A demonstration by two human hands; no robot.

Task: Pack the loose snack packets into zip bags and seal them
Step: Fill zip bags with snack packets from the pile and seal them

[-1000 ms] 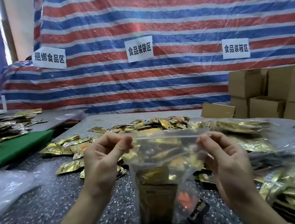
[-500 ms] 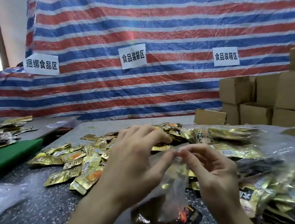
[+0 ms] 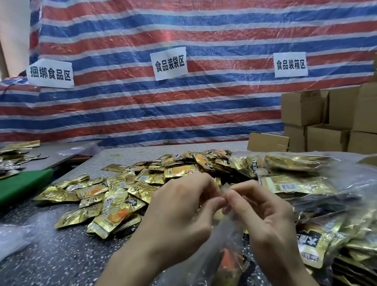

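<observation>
Above the worktop's near edge, left hand [image 3: 179,213] and right hand [image 3: 262,213] meet fingertip to fingertip — both pinching the clear plastic zip bag's [image 3: 223,248] top.

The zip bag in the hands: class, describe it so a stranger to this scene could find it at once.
Find the speckled grey table heaped with gold snack packets. Near its front edge the left hand and right hand meet. The clear zip bag hangs from their fingers, pinched at its top; the other filled bags lie flat at the right.
</observation>
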